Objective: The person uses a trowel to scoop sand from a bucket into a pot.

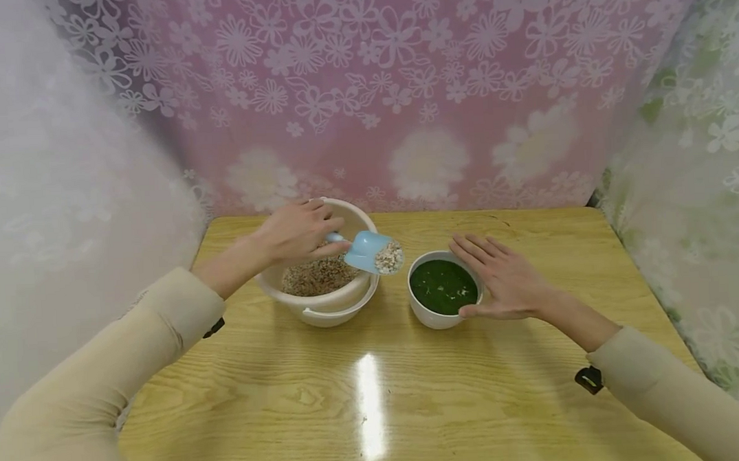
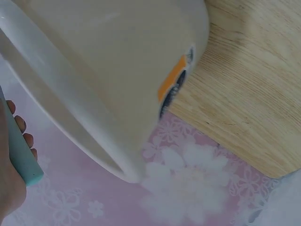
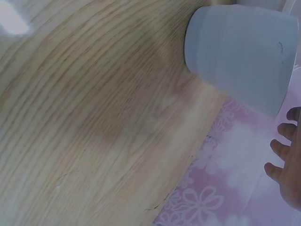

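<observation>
My left hand point(image 1: 298, 233) grips the handle of a light blue scoop point(image 1: 363, 253) above the right side of a white bucket point(image 1: 331, 302). Pale grain or gravel point(image 1: 389, 257) fills the front of the scoop, which reaches past the bucket's rim. Brown granules point(image 1: 316, 277) lie inside the bucket. In the left wrist view my fingers wrap the scoop's handle point(image 2: 24, 157). To the right stands a white pot point(image 1: 432, 318) with dark green liquid point(image 1: 440, 284) and a few pale bits on it. My right hand point(image 1: 504, 279), fingers extended, is at the pot's right rim.
Both containers stand on a wood-grain table point(image 1: 278, 406), whose far edge meets a pink flowered curtain point(image 1: 352, 121). Pale flowered sheets point(image 1: 708, 174) hang at the sides. The bucket's white handle point(image 1: 372, 292) hangs down at its front. A printed label point(image 2: 174, 87) marks the bucket's side.
</observation>
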Action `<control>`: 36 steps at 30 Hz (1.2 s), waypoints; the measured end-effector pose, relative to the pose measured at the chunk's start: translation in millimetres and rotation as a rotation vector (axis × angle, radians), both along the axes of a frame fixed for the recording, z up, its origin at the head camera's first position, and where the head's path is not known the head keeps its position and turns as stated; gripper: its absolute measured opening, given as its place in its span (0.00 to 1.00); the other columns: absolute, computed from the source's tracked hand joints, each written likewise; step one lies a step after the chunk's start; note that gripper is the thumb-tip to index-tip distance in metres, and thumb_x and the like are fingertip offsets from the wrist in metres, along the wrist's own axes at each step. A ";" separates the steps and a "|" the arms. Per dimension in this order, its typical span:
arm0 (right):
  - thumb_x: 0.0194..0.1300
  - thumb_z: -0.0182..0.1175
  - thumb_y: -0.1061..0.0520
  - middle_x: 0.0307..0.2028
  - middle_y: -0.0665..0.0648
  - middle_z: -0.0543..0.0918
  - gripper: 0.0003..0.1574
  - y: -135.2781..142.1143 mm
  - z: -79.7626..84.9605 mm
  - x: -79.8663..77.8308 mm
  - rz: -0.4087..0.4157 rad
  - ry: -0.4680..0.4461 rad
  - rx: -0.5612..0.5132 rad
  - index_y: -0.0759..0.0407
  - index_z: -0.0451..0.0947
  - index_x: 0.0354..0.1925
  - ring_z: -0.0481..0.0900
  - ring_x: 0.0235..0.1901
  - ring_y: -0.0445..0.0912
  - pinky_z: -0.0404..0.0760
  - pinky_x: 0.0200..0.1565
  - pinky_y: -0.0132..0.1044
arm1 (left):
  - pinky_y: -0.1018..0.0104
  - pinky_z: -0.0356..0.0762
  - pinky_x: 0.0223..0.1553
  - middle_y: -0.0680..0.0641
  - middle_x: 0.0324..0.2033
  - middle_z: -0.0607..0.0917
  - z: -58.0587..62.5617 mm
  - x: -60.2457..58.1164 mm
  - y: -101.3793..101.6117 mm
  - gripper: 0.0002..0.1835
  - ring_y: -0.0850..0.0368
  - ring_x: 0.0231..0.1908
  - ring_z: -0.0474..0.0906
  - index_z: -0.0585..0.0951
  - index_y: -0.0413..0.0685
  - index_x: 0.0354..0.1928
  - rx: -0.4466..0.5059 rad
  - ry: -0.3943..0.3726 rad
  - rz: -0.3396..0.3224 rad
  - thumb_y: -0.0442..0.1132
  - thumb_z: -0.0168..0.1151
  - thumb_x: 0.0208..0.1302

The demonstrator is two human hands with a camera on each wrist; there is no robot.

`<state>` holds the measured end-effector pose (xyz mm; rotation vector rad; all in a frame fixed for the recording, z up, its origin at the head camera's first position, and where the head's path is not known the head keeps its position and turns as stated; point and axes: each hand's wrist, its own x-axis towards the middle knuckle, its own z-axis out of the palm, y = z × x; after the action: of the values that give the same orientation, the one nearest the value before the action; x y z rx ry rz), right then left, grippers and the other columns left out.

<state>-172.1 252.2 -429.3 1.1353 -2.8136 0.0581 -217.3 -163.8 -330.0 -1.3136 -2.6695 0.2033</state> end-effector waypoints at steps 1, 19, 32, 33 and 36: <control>0.56 0.58 0.12 0.83 0.63 0.58 0.78 2.0 -1.1 0.1 -0.002 0.001 -0.003 0.60 0.51 0.84 0.58 0.81 0.64 0.58 0.79 0.63 | 0.51 0.83 0.53 0.46 0.39 0.85 1.0 0.3 3.1 0.23 0.48 0.43 0.82 0.78 0.51 0.43 -0.005 -0.005 -0.008 0.63 0.52 0.78; 0.57 0.54 0.10 0.82 0.67 0.59 0.78 14.9 -11.4 -1.6 -0.038 0.034 0.073 0.65 0.54 0.82 0.61 0.80 0.65 0.60 0.77 0.64 | 0.50 0.78 0.65 0.43 0.52 0.87 9.1 -5.9 62.8 0.27 0.46 0.54 0.83 0.80 0.50 0.52 -0.092 -0.044 -0.082 0.64 0.44 0.82; 0.56 0.56 0.11 0.81 0.67 0.60 0.78 16.0 -13.6 -0.5 -0.035 0.038 0.080 0.62 0.53 0.83 0.61 0.79 0.65 0.61 0.77 0.65 | 0.52 0.79 0.64 0.46 0.51 0.87 -4.8 -12.2 98.5 0.28 0.48 0.56 0.83 0.81 0.52 0.56 -0.146 -0.041 -0.141 0.65 0.43 0.82; 0.57 0.56 0.11 0.81 0.67 0.60 0.78 15.8 -13.4 -0.5 -0.035 0.037 0.078 0.62 0.53 0.83 0.62 0.79 0.65 0.60 0.77 0.65 | 0.52 0.79 0.65 0.46 0.51 0.87 -4.9 -12.8 100.7 0.28 0.48 0.56 0.83 0.81 0.52 0.56 -0.151 -0.039 -0.143 0.65 0.42 0.82; 0.57 0.56 0.11 0.81 0.67 0.61 0.77 15.9 -13.5 -1.1 -0.035 0.035 0.073 0.62 0.53 0.83 0.62 0.79 0.65 0.60 0.77 0.65 | 0.53 0.79 0.64 0.47 0.51 0.87 -5.5 -15.1 106.7 0.29 0.49 0.55 0.83 0.81 0.52 0.57 -0.165 -0.042 -0.142 0.66 0.42 0.82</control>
<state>-173.2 268.1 -442.8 1.0905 -2.8253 -0.0672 -232.4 -57.0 -335.5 -1.5659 -2.6274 0.3886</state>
